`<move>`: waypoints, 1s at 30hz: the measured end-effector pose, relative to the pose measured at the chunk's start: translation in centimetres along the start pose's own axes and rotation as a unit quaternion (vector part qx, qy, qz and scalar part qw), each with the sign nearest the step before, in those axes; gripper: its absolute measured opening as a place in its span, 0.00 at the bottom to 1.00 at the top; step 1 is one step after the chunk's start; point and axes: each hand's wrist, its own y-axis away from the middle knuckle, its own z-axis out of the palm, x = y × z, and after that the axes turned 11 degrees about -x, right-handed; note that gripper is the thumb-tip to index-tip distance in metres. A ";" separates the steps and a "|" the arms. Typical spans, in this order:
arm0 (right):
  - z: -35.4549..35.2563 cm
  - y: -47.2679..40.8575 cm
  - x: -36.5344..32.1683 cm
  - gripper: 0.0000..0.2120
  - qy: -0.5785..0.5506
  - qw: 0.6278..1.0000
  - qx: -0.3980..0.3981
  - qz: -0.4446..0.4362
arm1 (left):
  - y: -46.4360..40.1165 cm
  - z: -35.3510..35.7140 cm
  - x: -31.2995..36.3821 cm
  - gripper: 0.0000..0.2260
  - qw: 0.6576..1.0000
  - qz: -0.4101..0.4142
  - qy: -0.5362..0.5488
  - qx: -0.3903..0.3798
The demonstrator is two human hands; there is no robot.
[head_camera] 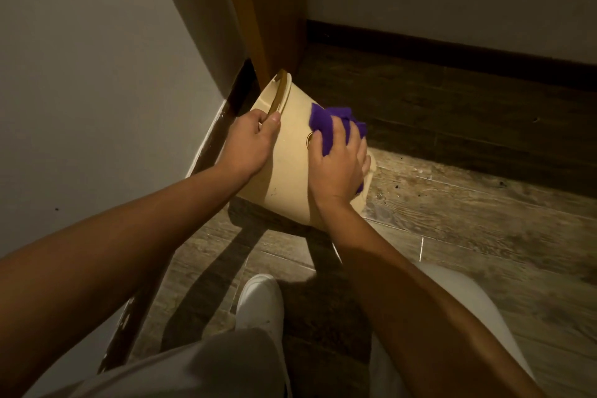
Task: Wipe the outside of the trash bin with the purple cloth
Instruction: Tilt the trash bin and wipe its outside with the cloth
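Crouching over a wood-plank floor (468,220), you tilt the cream trash bin (284,171) away from you, its mouth turned toward the wooden door frame (258,10) just beyond it and only its base edge on the floor; your left hand (250,142) has a clenched grip on the bin's rim, thumb on the outer wall and fingers hooked inside; your right hand (339,165) lies spread on the bin's outer side, pressing the crumpled purple cloth (326,126) flat against it, the cloth bunching out past your fingertips; a white shoe (260,300) rests on the floor on your side of the bin, near its base.
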 end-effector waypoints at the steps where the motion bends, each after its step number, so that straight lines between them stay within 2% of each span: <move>1: -0.2 -0.2 1.1 0.23 0.005 1.000 0.000 0.023 | 0.0 0.0 -0.1 0.14 1.000 0.004 -0.004 0.004; 7: -0.7 -0.2 6.7 0.24 -0.061 0.985 -0.001 0.161 | -0.4 0.2 0.2 0.14 1.000 0.009 -0.027 0.010; 14: -0.3 0.4 8.9 0.23 -0.066 0.983 0.003 0.170 | -0.1 0.2 0.2 0.14 0.999 0.008 -0.039 0.030; 18: -0.5 0.9 9.4 0.23 -0.061 0.972 -0.004 0.226 | 0.1 0.5 0.2 0.13 0.998 0.003 -0.046 0.035; 26: -1.9 2.9 10.4 0.21 0.010 0.933 -0.149 0.326 | 0.0 0.4 1.0 0.12 0.997 0.018 -0.064 0.035; 28: -3.1 3.2 10.8 0.20 -0.030 0.926 -0.131 0.354 | -0.2 0.6 1.5 0.13 0.996 0.019 -0.080 0.032; 30: -4.4 2.9 10.1 0.20 -0.103 0.933 -0.047 0.341 | -0.3 0.9 1.9 0.12 0.995 0.015 -0.097 0.034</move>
